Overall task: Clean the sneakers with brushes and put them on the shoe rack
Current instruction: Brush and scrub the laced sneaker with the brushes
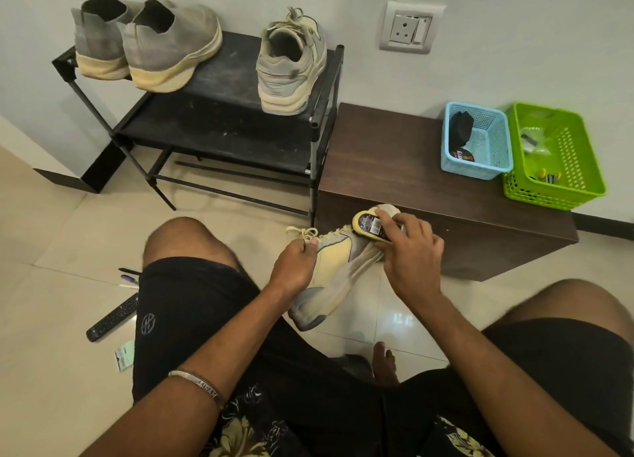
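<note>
Sneaker (329,268) in pale yellow and grey, laced, toe blurred, left hand (295,268) gripping its collar, right hand (411,250) grasping yellow-edged brush (368,225) against it

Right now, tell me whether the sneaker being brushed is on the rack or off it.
Off. The left hand holds the sneaker above the floor while the right hand brushes it; its mate stands on the shoe rack.

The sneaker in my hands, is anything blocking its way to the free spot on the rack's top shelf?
Nothing visible does. The sneaker is held above the floor between the left hand and right hand. The gap on the rack between the grey pair and the matching sneaker looks bare.
</note>
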